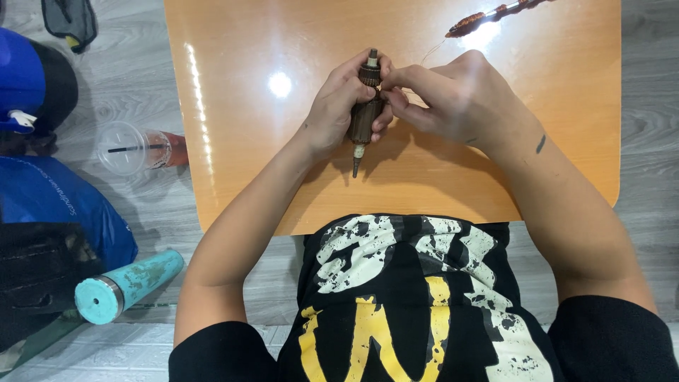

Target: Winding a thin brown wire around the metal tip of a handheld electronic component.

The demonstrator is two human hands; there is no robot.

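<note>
My left hand (338,110) grips a small brown motor armature (366,120) upright over an orange wooden table (233,141). Its steel shaft sticks out above and below my fingers. My right hand (453,99) pinches at the armature's upper toothed end, and a thin strand of wire (429,53) runs from there toward the far side of the table. A second, rusty-brown armature (488,15) lies at the table's far edge, beyond my right hand.
On the grey plank floor to the left stand a plastic cup with lid and straw (138,148), a turquoise flask (127,286) lying on its side, a blue bag (64,205) and a dark bag (35,272). A blue cap (21,81) lies at far left.
</note>
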